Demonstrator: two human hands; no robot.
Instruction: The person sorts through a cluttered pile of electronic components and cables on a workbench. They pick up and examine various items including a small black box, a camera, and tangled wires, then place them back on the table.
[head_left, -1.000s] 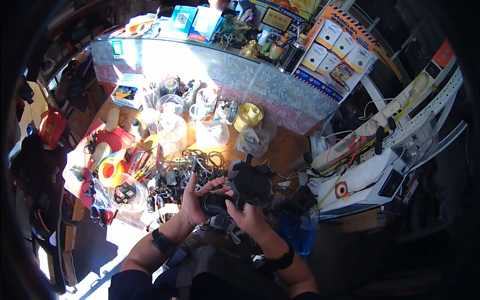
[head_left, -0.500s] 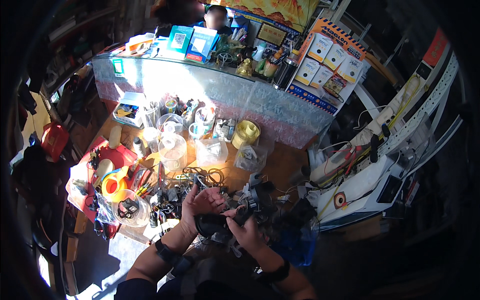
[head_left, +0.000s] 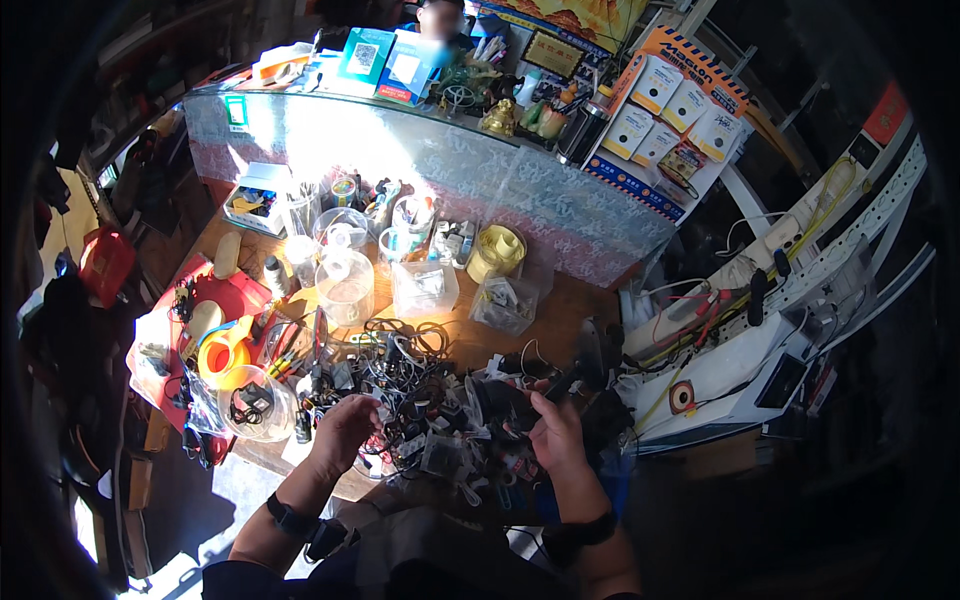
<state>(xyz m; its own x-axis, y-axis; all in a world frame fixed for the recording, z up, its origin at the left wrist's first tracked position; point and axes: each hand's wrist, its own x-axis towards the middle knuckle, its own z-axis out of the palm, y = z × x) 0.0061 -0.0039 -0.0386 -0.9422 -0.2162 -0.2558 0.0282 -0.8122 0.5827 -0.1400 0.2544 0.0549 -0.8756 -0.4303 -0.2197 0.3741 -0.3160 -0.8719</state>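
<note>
My right hand point(head_left: 560, 436) grips a dark, roundish black object point(head_left: 515, 398) above the right part of a cluttered pile; shadow hides its kind. A black stalk-like part point(head_left: 567, 380) shows by its thumb. My left hand point(head_left: 346, 430) hovers at the pile's left edge, fingers loosely curved and nothing seen in it. Between the hands lies the pile of tangled black cables point(head_left: 400, 355), small plugs and electronic parts. Within it sits a small clear plastic box point(head_left: 440, 455).
Clear tubs point(head_left: 345, 290), a square clear box point(head_left: 424, 290) and a yellow roll point(head_left: 496, 252) stand behind the pile. At left are a red tray point(head_left: 215, 290), orange tape point(head_left: 223, 352) and a round tub point(head_left: 258, 405). A glass-topped counter point(head_left: 400, 150) crosses the back, with a person behind it.
My hands have moved apart, the left one leftward and the right one rightward. The black object has left the left hand's side and gone right with my right hand, uncovering the pile.
</note>
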